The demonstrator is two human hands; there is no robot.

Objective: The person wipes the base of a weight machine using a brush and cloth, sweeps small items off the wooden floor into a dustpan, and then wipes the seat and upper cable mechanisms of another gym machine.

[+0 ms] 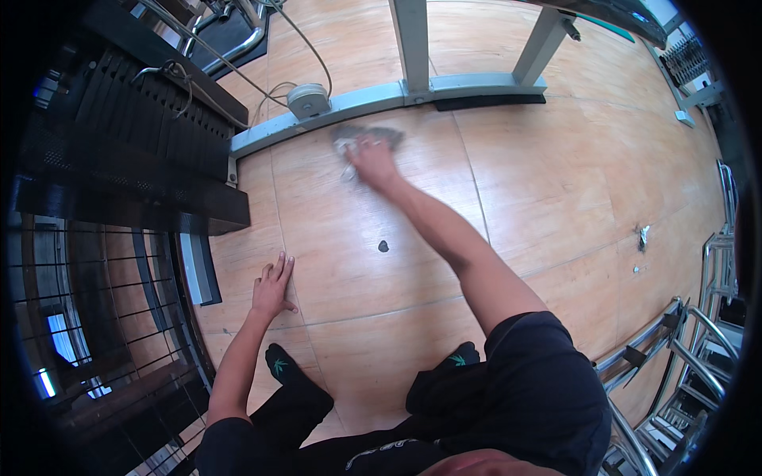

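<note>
My right hand (372, 157) reaches far forward and grips a grey-white cloth (351, 143), pressed to the tiled floor (411, 339). Cloth and fingers are blurred. They lie just short of the grey steel base beam (363, 101) of an exercise machine. With fingers spread, my left hand (274, 288) rests on the floor at the left, holding nothing. A dark spot (383, 246) marks the tile between my two arms. My feet, in dark socks (286, 366) with a green leaf pattern, stand apart below.
A black weight stack (172, 95) stands at the left, above a wire mesh panel (113, 309). A cable pulley (308, 100) sits on the beam. Steel uprights (411, 41) rise ahead. Chrome frames (649, 333) line the right side. A small scrap (643, 238) lies on the floor.
</note>
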